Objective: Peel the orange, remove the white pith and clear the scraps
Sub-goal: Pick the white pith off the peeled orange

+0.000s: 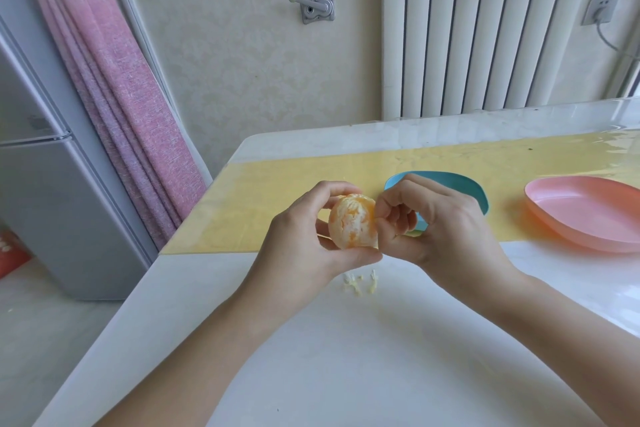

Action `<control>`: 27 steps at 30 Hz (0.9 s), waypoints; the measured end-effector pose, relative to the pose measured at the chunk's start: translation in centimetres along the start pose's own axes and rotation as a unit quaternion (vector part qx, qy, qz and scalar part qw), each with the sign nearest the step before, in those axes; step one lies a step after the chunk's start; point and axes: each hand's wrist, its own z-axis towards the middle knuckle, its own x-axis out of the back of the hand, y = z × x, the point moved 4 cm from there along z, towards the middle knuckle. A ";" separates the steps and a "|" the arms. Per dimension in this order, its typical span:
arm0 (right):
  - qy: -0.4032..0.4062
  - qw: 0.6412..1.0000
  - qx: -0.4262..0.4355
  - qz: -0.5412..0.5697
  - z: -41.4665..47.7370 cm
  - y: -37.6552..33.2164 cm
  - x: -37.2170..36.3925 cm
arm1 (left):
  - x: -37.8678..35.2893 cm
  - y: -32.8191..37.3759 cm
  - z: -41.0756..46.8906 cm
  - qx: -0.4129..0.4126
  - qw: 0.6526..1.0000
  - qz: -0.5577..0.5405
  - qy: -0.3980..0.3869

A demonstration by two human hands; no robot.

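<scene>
A peeled orange point(351, 225), still streaked with white pith, is held above the table by my left hand point(304, 243), whose fingers and thumb curl round it. My right hand point(440, 222) is at the fruit's right side, thumb and fingertips pinching at the pith on its surface. Small pale pith scraps point(360, 282) lie on the white table just below the hands.
A blue dish point(464, 184) sits behind my right hand on the yellow mat point(277, 191). A pink dish point(585, 211) stands at the right. The white table point(346, 357) has its left edge near a fridge point(45, 166) and a pink curtain point(114, 80).
</scene>
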 end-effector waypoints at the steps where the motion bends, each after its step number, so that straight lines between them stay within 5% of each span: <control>1: -0.002 1.000 0.000 0.002 0.0 0.0 0.0 | 0.0 0.0 0.0 0.006 1.000 -0.015 -0.002; 8: 0.019 0.998 -0.029 0.062 -0.2 0.1 0.2 | 0.6 -0.1 0.4 0.019 0.998 -0.055 0.012; 18: 0.035 0.998 -0.017 0.045 -0.1 -0.4 0.6 | 0.9 0.3 0.2 -0.045 0.997 0.032 0.057; 27: 0.028 0.976 -0.156 0.152 -0.2 -0.7 0.3 | 0.7 0.9 -0.2 -0.131 0.978 0.117 0.115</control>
